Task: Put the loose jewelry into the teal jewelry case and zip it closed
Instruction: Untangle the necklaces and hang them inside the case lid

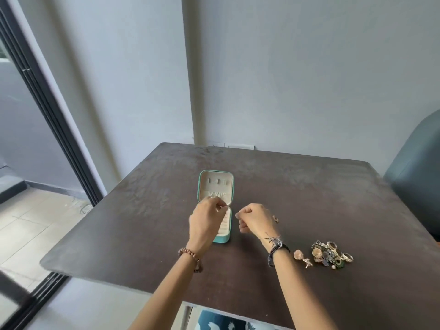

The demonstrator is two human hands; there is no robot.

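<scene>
The teal jewelry case (pixel 225 238) lies open in the middle of the dark table (pixel 309 186), its cream lid (pixel 216 184) folded back away from me. My left hand (pixel 206 222) hovers over the case's lower half and hides most of it; thumb and forefinger pinch something small and pale. My right hand (pixel 256 220) is just right of the case with its fingers curled and the tips pressed together; anything between them is too small to make out. A pile of loose jewelry (pixel 331 254) lies to the right, with a shell-shaped piece (pixel 298 254) beside it.
One small piece (pixel 275 219) lies on the table just behind my right hand. A dark chair (pixel 416 186) stands at the table's right side. A glass sliding door (pixel 47 110) is on the left, beyond the table's left edge.
</scene>
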